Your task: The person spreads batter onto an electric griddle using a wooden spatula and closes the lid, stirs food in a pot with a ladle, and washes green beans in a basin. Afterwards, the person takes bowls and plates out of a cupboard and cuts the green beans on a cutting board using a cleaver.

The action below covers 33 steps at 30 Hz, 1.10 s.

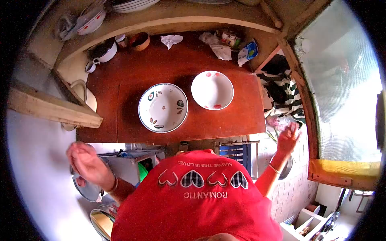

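Note:
My left hand (87,164) is raised off the left front corner of the table, slightly blurred, its fingers loosely bent with nothing seen in them. Out past the table's right front corner is my right hand (288,139), fingers partly curled and apart, holding nothing. Neither hand touches the bowls. A larger white bowl (163,107) with a blue rim and leaf and fruit patterns stands upright near the table's front. To its right, a little further back, sits a smaller white bowl (212,90) with red flowers. Both bowls look empty inside.
The reddish-brown table (128,76) bears a dark pot (105,51), a small white cup (90,66), an orange-brown bowl (140,41), crumpled paper (171,40) and a blue packet (248,52) along its back. A wooden shelf (173,22) overhangs it. A wooden beam (52,108) juts in at left.

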Tool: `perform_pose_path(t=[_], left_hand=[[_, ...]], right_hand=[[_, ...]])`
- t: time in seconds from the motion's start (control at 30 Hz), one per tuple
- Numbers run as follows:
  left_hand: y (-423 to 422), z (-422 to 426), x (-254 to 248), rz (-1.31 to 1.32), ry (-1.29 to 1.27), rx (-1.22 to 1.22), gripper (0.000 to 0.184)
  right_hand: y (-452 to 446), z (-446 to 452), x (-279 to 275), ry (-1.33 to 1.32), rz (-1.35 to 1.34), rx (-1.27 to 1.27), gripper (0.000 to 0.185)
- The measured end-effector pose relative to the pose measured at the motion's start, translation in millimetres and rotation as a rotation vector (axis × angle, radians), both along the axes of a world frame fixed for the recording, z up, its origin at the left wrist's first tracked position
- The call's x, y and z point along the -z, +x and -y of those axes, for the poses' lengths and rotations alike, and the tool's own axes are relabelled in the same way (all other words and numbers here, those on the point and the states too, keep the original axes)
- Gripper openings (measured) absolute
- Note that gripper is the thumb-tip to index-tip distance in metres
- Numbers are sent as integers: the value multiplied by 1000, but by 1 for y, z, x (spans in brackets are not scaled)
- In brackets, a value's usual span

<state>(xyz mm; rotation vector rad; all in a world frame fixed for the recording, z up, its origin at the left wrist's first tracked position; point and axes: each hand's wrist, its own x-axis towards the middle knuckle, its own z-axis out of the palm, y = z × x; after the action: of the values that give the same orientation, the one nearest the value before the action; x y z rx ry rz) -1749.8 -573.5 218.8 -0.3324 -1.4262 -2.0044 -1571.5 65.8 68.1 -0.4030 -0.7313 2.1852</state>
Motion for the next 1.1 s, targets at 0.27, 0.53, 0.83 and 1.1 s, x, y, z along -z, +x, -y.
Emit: perform_pose_path(t=[0.27,0.53,0.83,1.1], left_hand=[[-32,-58,-33,-8,-216,-250,30],[-43,-69,-30,-30,-352,-180,41],[-93,-95,-28,-258,-684,-309,44],[-163,-130,-23,-317,-804,-284,58]], right_hand=[[17,93,-129,206,-308,-411,66],[-58,203,-142,228,-68,-560,53],[-201,288,-188,300,163,-801,31],[-331,311,-186,189,132,-690,33]])
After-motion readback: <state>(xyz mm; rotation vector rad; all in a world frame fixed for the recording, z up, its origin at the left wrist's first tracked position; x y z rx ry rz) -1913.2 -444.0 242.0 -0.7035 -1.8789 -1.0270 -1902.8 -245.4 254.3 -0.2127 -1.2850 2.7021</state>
